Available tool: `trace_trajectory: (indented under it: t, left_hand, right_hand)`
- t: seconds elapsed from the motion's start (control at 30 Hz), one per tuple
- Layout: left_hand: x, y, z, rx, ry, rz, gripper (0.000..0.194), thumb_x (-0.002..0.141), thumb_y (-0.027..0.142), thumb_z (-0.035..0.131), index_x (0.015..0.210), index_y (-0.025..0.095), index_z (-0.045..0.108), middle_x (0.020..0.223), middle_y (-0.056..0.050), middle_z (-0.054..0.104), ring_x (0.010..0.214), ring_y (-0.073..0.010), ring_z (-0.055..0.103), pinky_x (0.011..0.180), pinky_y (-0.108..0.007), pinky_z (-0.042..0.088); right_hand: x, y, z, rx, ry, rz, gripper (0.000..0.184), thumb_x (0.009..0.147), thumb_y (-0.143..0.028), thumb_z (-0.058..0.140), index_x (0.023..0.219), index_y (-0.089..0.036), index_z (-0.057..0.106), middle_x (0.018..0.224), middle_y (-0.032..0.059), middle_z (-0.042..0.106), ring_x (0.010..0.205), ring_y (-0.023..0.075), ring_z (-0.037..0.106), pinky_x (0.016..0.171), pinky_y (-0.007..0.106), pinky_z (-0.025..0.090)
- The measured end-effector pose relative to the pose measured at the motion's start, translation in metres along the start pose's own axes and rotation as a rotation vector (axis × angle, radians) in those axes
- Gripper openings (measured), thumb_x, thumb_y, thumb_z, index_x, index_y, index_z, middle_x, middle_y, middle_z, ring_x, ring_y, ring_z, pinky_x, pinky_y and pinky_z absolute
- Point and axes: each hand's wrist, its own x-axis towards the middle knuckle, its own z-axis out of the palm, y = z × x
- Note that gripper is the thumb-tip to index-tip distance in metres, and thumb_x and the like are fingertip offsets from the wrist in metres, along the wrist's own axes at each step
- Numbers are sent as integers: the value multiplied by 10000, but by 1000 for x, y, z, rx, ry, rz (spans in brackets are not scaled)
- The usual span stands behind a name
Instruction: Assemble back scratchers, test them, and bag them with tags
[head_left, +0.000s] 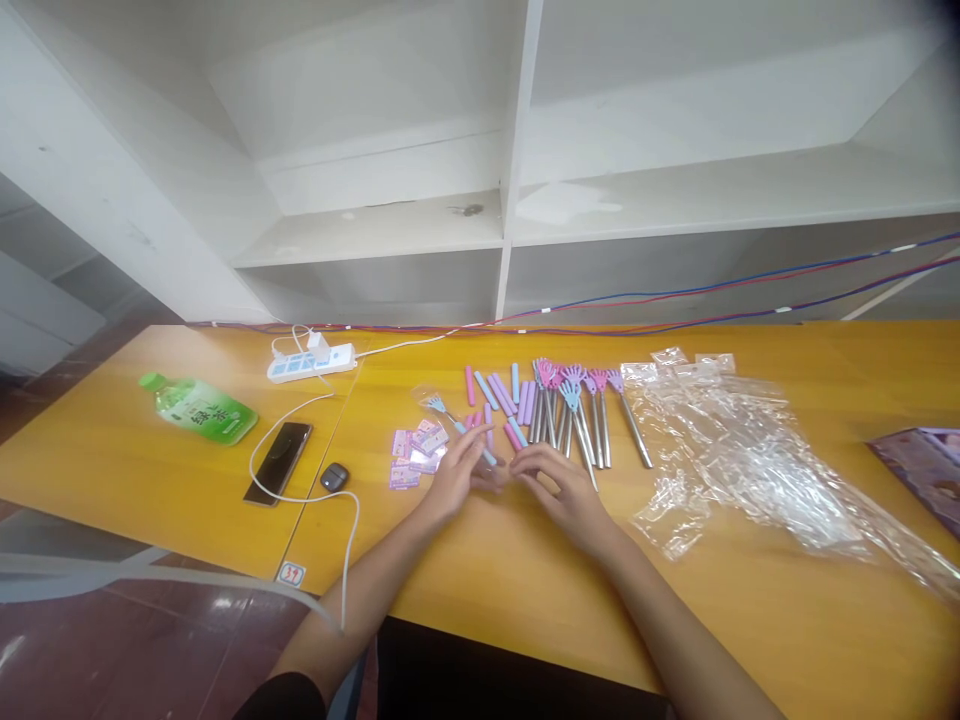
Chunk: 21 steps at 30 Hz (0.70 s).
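Note:
My left hand (451, 478) is closed around a back scratcher (436, 404) with a small light-blue hand-shaped head and a blue handle; it seems to be inside a clear plastic sleeve. Just right of it, my right hand (564, 488) has its fingers bent together near the handle's lower end. Whatever those fingertips pinch is too small and blurred to make out. Beyond my hands lie loose pink, blue and purple foam tubes (501, 395). More back scratchers (571, 398) with metal shafts form a pile beside them. Printed purple cards (405, 472) lie left of my left hand.
Clear plastic bags (772, 480) spread over the table's right side, near a dark printed package (926, 470). To the left are a green bottle (206, 408), a phone (277, 463), a black case (334, 477), a power strip (311, 363) and a looping white cable (352, 540). Shelving stands behind.

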Motion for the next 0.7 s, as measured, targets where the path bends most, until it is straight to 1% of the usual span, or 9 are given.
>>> trace_trajectory:
  t: [0.1,0.2,0.3,0.37,0.43,0.5,0.57,0.63,0.7]
  left_hand:
    - [2,-1,-1,37,87,57,548,923,551,706,1376,256,616,1172,-83,691,828,-188,706,735,-338,617]
    - [1,-2,1,213,126,119,458,911,487,739,1292,242,676,1190,-74,697,938,-211,674,844,-342,578]
    - [-1,-1,5,361,81,156,391,907,455,751,1223,228,719,1167,-68,712,981,-221,650,921,-340,527]
    - [-1,-2,7,334,15,154,375,905,450,755,1191,209,729,1141,-80,717,1005,-229,650,929,-329,514]
    - [0,-5,7,271,-38,148,362,898,439,767,1166,196,741,1132,-92,721,1043,-239,652,944,-323,508]
    - [1,-10,6,189,-59,122,358,885,433,780,1153,198,754,1126,-91,726,1061,-244,657,953,-330,514]
    - [2,-14,5,65,-63,67,372,886,466,765,1144,198,761,1127,-93,729,1042,-249,673,931,-349,537]
    - [3,-16,4,-42,-70,32,412,910,525,717,1140,187,764,1132,-108,729,1004,-249,690,894,-361,557]
    - [2,-15,4,-41,-96,31,444,919,545,707,1164,179,759,1116,-115,731,942,-233,697,851,-348,562]
  right_hand:
    - [-1,0,0,-3,-21,-19,196,1062,-350,529,1059,-284,714,1116,102,680,1086,264,661,936,459,569]
    - [-1,-3,1,-15,-50,-27,217,1068,-336,519,1061,-286,731,1133,101,673,1081,252,660,922,434,569]
    - [0,-4,4,-25,-44,-26,212,1062,-338,534,1048,-287,739,1075,93,692,1036,254,667,913,441,562]
    - [0,-5,6,-34,-22,-9,212,1059,-351,538,1045,-284,738,1056,94,703,1023,262,666,904,449,559]
    - [0,-4,8,-47,-7,44,224,1061,-376,528,1061,-276,728,1047,97,705,966,259,661,861,439,559]
    - [0,-4,10,-54,15,110,226,1056,-410,533,1067,-265,707,994,89,696,863,242,642,793,412,551]
    - [0,-4,11,-41,54,161,216,1040,-435,562,1064,-259,684,939,73,685,796,227,619,744,387,533]
    - [0,-4,10,-14,99,187,205,1024,-440,591,1065,-257,674,929,63,685,789,221,617,731,372,520]
    - [1,-4,9,16,123,208,203,1010,-434,617,1079,-253,675,946,60,694,803,219,629,737,364,517]
